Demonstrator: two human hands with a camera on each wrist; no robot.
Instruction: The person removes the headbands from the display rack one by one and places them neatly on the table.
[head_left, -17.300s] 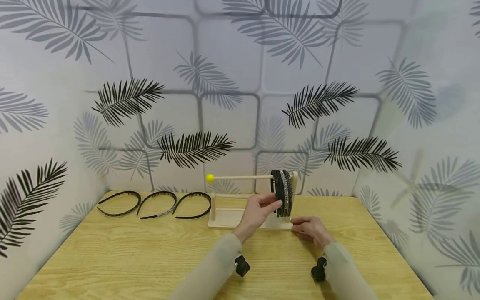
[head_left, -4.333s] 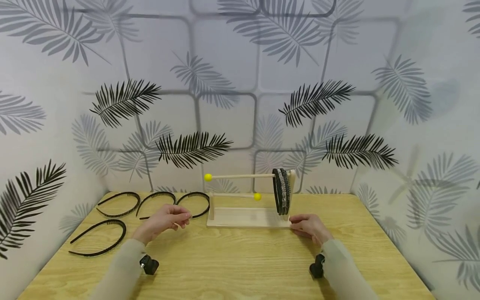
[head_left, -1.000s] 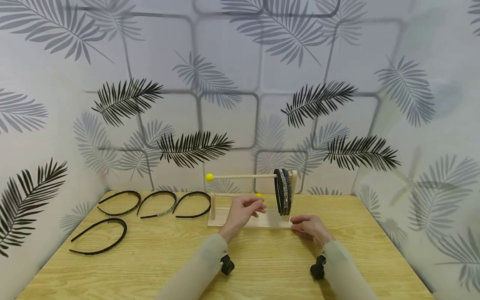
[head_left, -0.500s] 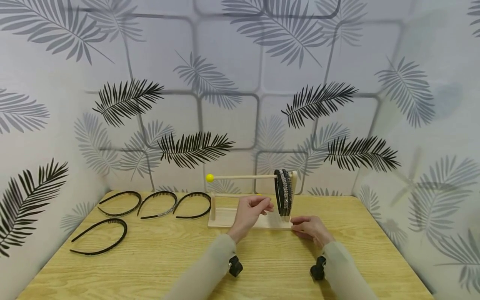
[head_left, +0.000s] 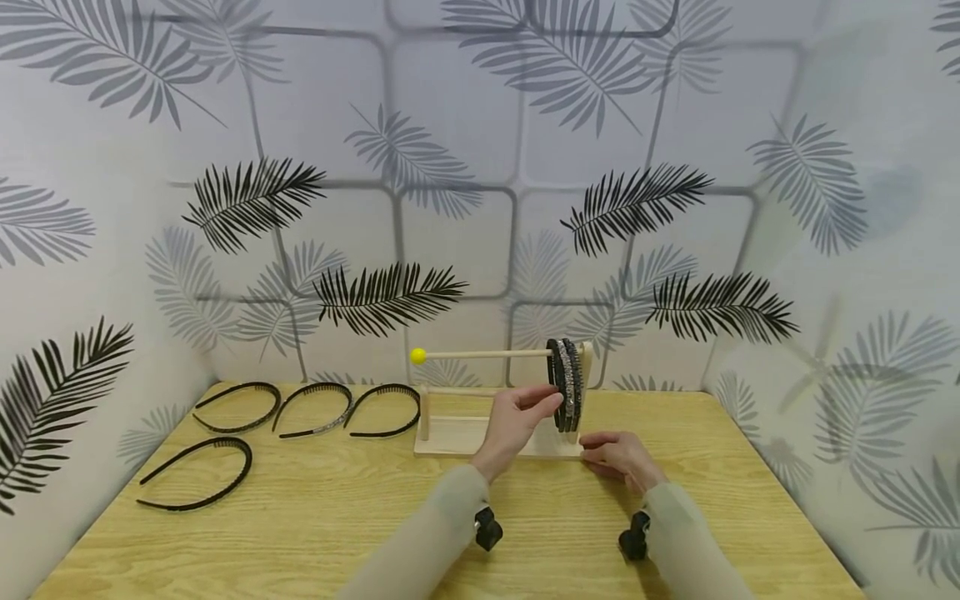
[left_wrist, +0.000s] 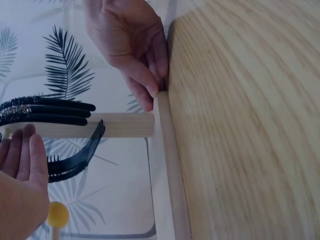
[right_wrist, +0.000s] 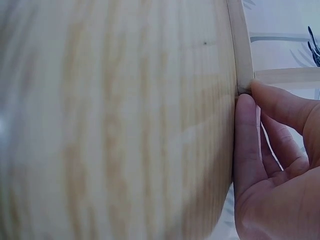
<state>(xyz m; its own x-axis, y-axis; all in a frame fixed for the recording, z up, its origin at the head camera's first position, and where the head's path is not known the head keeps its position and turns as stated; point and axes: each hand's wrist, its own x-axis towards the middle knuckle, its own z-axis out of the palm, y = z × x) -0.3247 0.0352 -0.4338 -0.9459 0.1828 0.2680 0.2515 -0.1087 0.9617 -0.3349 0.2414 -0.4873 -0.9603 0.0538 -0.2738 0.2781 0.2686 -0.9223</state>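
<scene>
A wooden headband stand (head_left: 480, 446) sits on the table, with several black and glittery headbands (head_left: 572, 387) bunched at the right end of its upper rod. My left hand (head_left: 517, 421) is at the leftmost of them and pinches a black toothed headband (left_wrist: 75, 167), which hangs tilted away from the others in the left wrist view. The grip itself is partly hidden by the hand. My right hand (head_left: 622, 457) holds the right front corner of the stand's base (right_wrist: 243, 55) between thumb and fingers.
Three headbands (head_left: 236, 427) (head_left: 330, 429) (head_left: 382, 434) lie in a row at the back left of the table (head_left: 337, 533). Another black headband (head_left: 198, 506) lies in front of them. A yellow ball (head_left: 417, 356) caps the upper rod. Leaf-patterned walls enclose the table.
Over the earlier frames, one black headband went from the stand to the front left of the table. Since a second ago my left hand has moved right to the hanging headbands; the right stays.
</scene>
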